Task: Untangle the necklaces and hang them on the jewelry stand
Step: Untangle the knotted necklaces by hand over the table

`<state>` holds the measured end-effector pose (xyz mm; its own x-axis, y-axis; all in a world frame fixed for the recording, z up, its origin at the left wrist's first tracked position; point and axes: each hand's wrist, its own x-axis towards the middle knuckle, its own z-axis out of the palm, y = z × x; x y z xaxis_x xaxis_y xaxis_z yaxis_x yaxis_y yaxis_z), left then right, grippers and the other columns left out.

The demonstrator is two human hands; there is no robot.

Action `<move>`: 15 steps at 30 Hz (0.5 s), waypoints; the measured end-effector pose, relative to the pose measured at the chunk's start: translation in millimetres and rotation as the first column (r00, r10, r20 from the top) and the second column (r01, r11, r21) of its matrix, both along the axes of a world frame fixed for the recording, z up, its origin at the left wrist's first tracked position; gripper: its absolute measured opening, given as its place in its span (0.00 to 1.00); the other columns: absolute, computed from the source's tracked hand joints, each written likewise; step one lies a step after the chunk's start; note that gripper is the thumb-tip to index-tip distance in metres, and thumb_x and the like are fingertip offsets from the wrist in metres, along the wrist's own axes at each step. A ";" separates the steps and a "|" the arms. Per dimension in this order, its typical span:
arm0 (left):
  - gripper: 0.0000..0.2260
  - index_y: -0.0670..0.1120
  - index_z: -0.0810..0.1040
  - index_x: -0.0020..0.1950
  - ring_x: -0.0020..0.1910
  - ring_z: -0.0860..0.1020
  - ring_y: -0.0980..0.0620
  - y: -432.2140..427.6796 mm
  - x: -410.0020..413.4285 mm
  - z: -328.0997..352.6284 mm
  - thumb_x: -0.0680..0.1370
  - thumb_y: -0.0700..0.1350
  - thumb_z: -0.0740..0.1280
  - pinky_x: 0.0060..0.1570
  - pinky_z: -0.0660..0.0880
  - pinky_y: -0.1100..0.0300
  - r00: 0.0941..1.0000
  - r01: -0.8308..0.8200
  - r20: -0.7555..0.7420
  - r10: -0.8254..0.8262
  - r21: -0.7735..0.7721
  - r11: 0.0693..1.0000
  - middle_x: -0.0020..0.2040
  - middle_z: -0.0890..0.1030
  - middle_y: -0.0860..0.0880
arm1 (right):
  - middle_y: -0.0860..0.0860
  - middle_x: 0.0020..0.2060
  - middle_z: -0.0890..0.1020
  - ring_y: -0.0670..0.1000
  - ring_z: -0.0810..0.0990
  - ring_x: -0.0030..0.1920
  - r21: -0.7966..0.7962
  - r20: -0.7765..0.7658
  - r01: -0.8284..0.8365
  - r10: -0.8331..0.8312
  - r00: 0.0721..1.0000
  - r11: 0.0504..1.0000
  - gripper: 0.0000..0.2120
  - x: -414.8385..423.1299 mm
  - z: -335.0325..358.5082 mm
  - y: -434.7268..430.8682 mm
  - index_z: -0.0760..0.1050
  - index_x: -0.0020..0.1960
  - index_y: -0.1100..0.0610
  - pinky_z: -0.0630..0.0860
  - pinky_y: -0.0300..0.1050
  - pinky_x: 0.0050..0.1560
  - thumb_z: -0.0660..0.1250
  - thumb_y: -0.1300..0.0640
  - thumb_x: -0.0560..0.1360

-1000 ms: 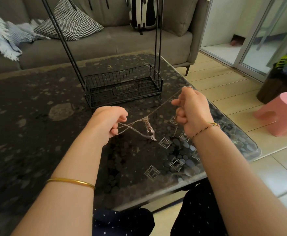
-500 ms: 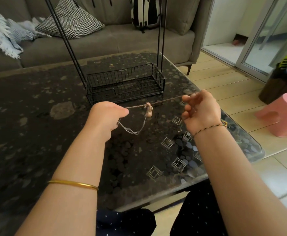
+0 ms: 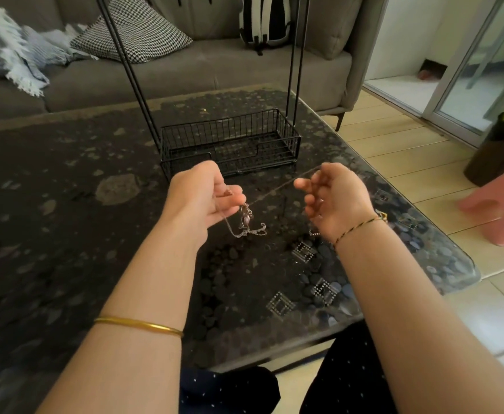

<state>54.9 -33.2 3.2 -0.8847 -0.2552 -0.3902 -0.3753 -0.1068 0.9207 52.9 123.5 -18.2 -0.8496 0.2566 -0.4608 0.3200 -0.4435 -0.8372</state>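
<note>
My left hand (image 3: 203, 198), just in front of the stand (image 3: 229, 135), pinches the necklaces (image 3: 233, 229) above their tangle (image 3: 246, 219) so it hangs free, while my right hand (image 3: 337, 201), also in front of the stand, curls round one strand (image 3: 280, 186) pulled taut to tease it loose.

ahead: jewelry stand basket (image 3: 229, 138), 4 rods (image 3: 292, 55) | left: open tabletop (image 3: 65, 204)

Necklaces (image 3: 246, 227): fine metal chain, silvery, glinting, jewelry stand (image 3: 229, 141): thin black wire, matt, counter (image 3: 65, 234): glossy glass top over dark pebbled pattern, sofa (image 3: 200, 67): grey woven cloth, matt, bangle (image 3: 138, 325): polished gold-coloured metal, floor (image 3: 400, 144): pale wood-look planks.
</note>
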 end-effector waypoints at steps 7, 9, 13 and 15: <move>0.04 0.46 0.77 0.43 0.34 0.75 0.51 1.5 3.3 -12.6 0.74 0.38 0.67 0.45 0.80 0.53 0.921 0.385 0.159 -0.355 -0.495 0.778 0.39 0.77 0.48 | 0.51 0.27 0.78 0.47 0.67 0.26 0.199 -0.112 -0.023 0.046 0.993 0.980 0.16 0.2 4.2 -11.0 0.68 0.32 0.55 0.66 0.40 0.33 0.57 0.56 0.78; 0.03 0.48 0.80 0.44 0.41 0.78 0.50 1.0 7.3 -16.5 0.74 0.40 0.70 0.46 0.79 0.53 0.866 0.475 0.194 -0.461 -0.609 0.635 0.43 0.80 0.49 | 0.51 0.28 0.77 0.47 0.67 0.26 0.193 -0.126 -0.029 0.054 0.991 0.981 0.15 1.1 6.1 -12.0 0.68 0.32 0.56 0.66 0.40 0.33 0.57 0.56 0.78; 0.02 0.49 0.82 0.41 0.45 0.77 0.52 0.2 10.4 -18.4 0.74 0.44 0.71 0.49 0.78 0.53 0.841 0.489 0.193 -0.506 -0.672 0.556 0.44 0.80 0.51 | 0.52 0.29 0.76 0.47 0.67 0.25 0.201 -0.134 -0.007 0.035 0.990 0.980 0.16 -2.1 3.5 -13.8 0.68 0.32 0.56 0.67 0.40 0.32 0.56 0.57 0.78; 0.03 0.48 0.82 0.43 0.42 0.76 0.55 0.4 12.5 -16.5 0.75 0.47 0.71 0.42 0.75 0.58 0.851 0.486 0.167 -0.498 -0.611 0.624 0.43 0.79 0.52 | 0.52 0.29 0.75 0.48 0.68 0.25 0.303 -0.117 -0.068 0.108 0.987 0.951 0.16 -6.6 -1.4 -15.3 0.69 0.33 0.57 0.68 0.41 0.30 0.56 0.57 0.79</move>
